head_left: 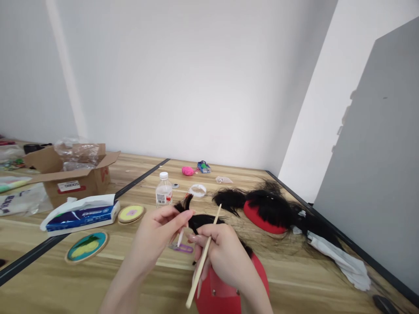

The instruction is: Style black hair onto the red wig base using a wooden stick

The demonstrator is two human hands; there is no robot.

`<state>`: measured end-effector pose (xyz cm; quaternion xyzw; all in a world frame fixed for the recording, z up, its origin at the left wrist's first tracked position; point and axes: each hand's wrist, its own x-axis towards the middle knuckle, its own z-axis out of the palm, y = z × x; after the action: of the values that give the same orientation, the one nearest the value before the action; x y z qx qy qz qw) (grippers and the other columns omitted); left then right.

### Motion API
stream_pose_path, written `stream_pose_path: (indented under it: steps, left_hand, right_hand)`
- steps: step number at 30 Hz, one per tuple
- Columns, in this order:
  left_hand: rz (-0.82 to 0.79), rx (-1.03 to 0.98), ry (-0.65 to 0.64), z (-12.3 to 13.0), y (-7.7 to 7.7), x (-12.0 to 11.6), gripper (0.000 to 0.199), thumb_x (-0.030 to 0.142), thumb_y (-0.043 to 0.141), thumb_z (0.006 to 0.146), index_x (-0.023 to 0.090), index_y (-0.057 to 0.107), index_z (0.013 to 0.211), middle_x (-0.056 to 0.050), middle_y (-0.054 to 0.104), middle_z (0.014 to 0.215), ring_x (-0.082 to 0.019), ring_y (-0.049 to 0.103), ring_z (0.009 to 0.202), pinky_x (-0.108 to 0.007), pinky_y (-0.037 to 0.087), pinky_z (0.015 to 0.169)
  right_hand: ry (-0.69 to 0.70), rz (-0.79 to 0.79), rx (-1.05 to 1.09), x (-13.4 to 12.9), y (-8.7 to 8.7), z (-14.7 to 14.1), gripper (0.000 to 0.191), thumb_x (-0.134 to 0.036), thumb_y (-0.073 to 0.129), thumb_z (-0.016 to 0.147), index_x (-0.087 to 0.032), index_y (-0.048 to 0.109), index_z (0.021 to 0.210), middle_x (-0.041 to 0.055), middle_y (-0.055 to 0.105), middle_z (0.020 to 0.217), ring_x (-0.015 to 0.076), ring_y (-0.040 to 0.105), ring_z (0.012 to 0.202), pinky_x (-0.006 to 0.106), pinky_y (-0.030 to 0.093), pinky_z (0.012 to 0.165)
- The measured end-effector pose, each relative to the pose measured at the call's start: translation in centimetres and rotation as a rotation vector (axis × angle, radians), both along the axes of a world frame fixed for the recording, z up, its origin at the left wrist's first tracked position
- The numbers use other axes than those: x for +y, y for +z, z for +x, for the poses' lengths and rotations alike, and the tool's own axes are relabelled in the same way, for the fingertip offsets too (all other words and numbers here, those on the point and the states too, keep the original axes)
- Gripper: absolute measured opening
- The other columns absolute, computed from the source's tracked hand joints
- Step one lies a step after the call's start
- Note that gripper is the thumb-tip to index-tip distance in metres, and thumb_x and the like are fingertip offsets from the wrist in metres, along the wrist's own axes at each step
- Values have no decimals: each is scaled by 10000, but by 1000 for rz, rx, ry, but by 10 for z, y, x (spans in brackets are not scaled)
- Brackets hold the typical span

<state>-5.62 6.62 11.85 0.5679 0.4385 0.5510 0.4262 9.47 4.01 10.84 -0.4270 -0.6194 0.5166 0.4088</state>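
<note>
A strand of black hair (188, 202) is pinched between the thumb and fingers of my left hand (161, 227), its ends sticking up. My right hand (218, 248) is closed around a pale wooden stick (203, 258), which slants up to the right. Under my right hand lies a red piece (218, 301) with small metal studs and black hair along its upper edge. The hair runs from it towards both hands. Behind my hands, a purple clip (185, 248) rests on the table.
A second red piece (262, 220) with black hair lies at the right, near a white cloth (343, 261). A bottle (164, 190), tissue pack (83, 218), open carton (77, 179), embroidery hoops (87, 246) and pink yarn (187, 171) are on the table (157, 288).
</note>
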Motion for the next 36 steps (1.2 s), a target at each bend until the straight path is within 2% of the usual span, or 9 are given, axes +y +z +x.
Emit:
stream_pose_path:
  steps: [5,9,13,17,21,24,30,36]
  left_hand:
    - [-2,-79,1,-5,0,2,330,461,779,646,146,693,693,6,532,592,-99,421,565,-200,323,496]
    - [1,-84,20,-6,0,1,330,452,791,631,141,707,698,-14,575,613,-110,450,585,-206,347,508]
    - [51,-38,49,-5,1,1,302,443,766,664,150,695,659,-3,537,589,-116,441,581,-215,342,499]
    - [111,-57,50,-2,2,1,247,406,760,676,165,710,696,-20,582,681,-132,493,655,-213,384,537]
    - [-25,-142,28,1,3,-1,315,430,780,638,147,730,766,-21,597,645,-81,419,504,-194,299,429]
    - [-46,-190,-7,4,3,-3,327,431,787,630,142,728,772,-26,623,640,-66,422,466,-177,267,401]
    - [47,-245,58,11,2,-3,338,390,793,644,166,716,886,-57,719,760,-90,518,507,-187,394,442]
    - [138,-218,106,9,-1,-1,318,354,775,692,199,701,959,4,672,668,-96,551,524,-192,439,484]
  right_hand:
    - [17,-24,-41,-1,1,0,276,-243,495,823,-167,490,557,-14,555,467,113,585,369,151,397,353]
    - [38,-42,-24,-1,2,0,294,-269,518,821,-164,492,547,-19,538,450,110,582,372,151,400,363]
    - [47,-83,0,-1,6,0,310,-319,563,792,-165,491,534,-23,519,421,113,570,366,161,390,366]
    - [51,-80,-19,-1,9,2,333,-354,563,787,-165,499,520,-22,515,415,102,541,348,169,368,367]
    - [48,-51,-32,1,7,3,343,-350,534,805,-173,506,513,-16,535,435,111,564,381,189,395,413]
    - [63,-47,-40,2,5,5,352,-344,524,826,-176,511,518,-17,542,439,118,570,390,196,386,415]
    - [66,-86,-14,3,6,8,365,-340,537,850,-174,514,526,-21,536,424,114,554,371,190,350,391]
    - [72,-90,4,4,4,9,373,-393,566,836,-171,513,541,-27,540,436,99,528,341,186,354,389]
